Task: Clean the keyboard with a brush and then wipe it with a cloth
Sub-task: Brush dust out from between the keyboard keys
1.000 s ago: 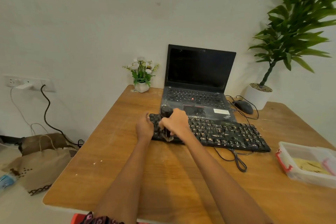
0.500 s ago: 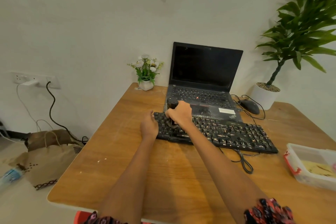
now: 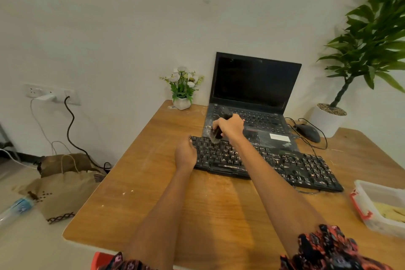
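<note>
Head view: brush (image 3: 217,132) gripped in right hand (image 3: 230,127) (bristles on keyboard (image 3: 274,162)), left hand (image 3: 185,153) gripping its left edge.

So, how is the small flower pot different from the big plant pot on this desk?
The flower pot stands at the desk's far left corner, left of the laptop; the plant pot stands far right, behind the mouse. The flower pot looks much smaller. It holds white flowers with short leaves; the plant pot holds a tall leafy stem rising from pebbles. Both pots are white and upright near the wall.
</note>
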